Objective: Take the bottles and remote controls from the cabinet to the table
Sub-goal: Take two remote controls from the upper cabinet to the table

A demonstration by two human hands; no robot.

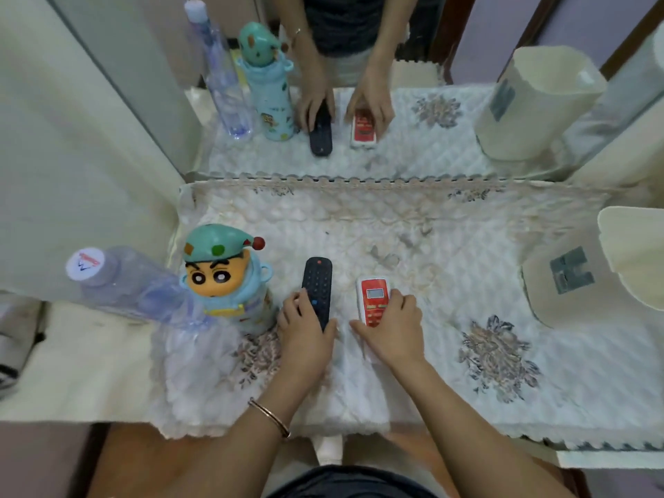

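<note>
The left hand [305, 339] curls its fingers round the near end of the black remote control [317, 278], and the right hand [391, 328] grips the red-and-white remote control [373, 296] the same way; both remotes lie flat on the table's lace cloth [449, 372]. Just left stand the cartoon-headed bottle [230, 278] and the clear water bottle [136, 285], touching each other

Quilted white floral cloth [467, 372] covers the surface; cream plastic bin [546, 300] with grey label sits far right; mirror [413, 149] behind reflects both.
</note>
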